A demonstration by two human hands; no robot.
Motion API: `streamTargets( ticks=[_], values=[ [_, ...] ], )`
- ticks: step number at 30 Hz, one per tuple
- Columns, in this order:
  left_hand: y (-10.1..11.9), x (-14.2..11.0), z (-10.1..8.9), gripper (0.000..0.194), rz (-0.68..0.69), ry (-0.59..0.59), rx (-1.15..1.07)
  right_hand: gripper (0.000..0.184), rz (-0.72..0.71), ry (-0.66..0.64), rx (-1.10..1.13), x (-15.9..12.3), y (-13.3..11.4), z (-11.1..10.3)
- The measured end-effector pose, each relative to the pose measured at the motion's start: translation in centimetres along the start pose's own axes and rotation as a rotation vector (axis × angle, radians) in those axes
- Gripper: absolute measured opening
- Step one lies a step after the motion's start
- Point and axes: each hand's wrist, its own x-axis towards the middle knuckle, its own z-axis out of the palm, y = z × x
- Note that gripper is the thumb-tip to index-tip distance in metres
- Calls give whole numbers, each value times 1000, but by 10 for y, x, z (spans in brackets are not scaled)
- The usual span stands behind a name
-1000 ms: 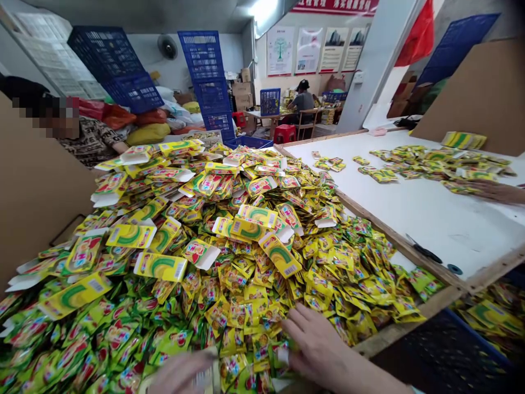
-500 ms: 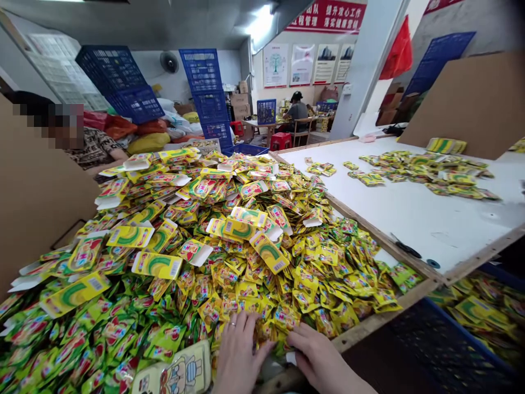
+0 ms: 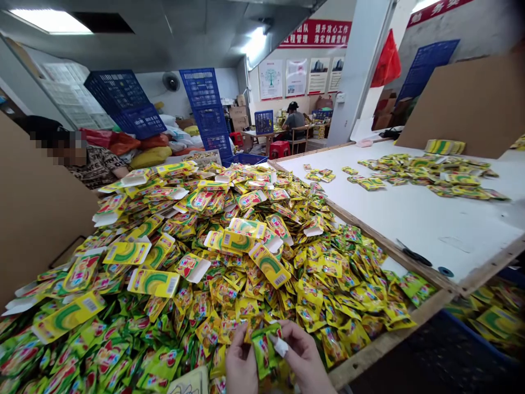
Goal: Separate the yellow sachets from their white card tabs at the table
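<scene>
Both my hands are raised at the bottom middle, just above the near edge of a big heap of yellow-green sachets (image 3: 336,273). Between them I hold a small bunch of green sachets (image 3: 266,345) upright. My left hand (image 3: 240,361) grips the bunch from the left with curled fingers. My right hand (image 3: 301,353) pinches it from the right; a white bandage is on one fingertip. Flat yellow cartons (image 3: 153,282) lie scattered on top of the heap. A cartoon-printed card (image 3: 191,382) sticks up at the bottom edge, left of my left hand.
A white table with a wooden rim (image 3: 410,219) on the right bears more sachets (image 3: 426,172) and scissors (image 3: 414,254). Brown cardboard sheets (image 3: 36,202) stand left and right. A person (image 3: 88,161) sits behind the heap; another (image 3: 293,117) sits far back. Blue crates (image 3: 205,104) are stacked behind.
My hands were pressed flat into the heap; now they have lifted and come together, holding a small bunch of green sachets. The camera has tilted upward.
</scene>
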Motion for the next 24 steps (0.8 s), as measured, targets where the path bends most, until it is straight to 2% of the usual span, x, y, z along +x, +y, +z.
streamTargets(
  ticks=[4,6,10,13,14,15,17,18,20,22,24],
  values=[
    [-9,-1,15,37,-15,249,-230,29,-110,115,72,8,9,9],
    [-6,-4,22,34,-11,304,-236,29,-160,146,45,9,8,9],
    [-1,0,33,42,20,273,-163,32,-259,175,-153,10,7,7],
    [-10,7,37,56,34,286,-148,29,-198,166,-136,14,9,6],
    [-13,8,38,59,49,285,-135,33,-151,144,-67,15,10,6],
    [-16,9,39,61,80,269,-107,45,-109,98,9,18,9,4],
    [-17,8,39,61,180,192,-2,65,-70,-51,87,22,2,-1],
    [-13,6,39,59,240,140,67,63,-70,-135,66,24,-3,-6],
    [6,5,40,58,343,29,207,43,-109,-234,-84,28,-16,-21],
    [38,9,44,62,388,-49,376,29,-238,-205,-349,29,-29,-40],
    [75,21,52,65,365,-84,655,29,-484,-153,-726,30,-35,-61]
  ],
)
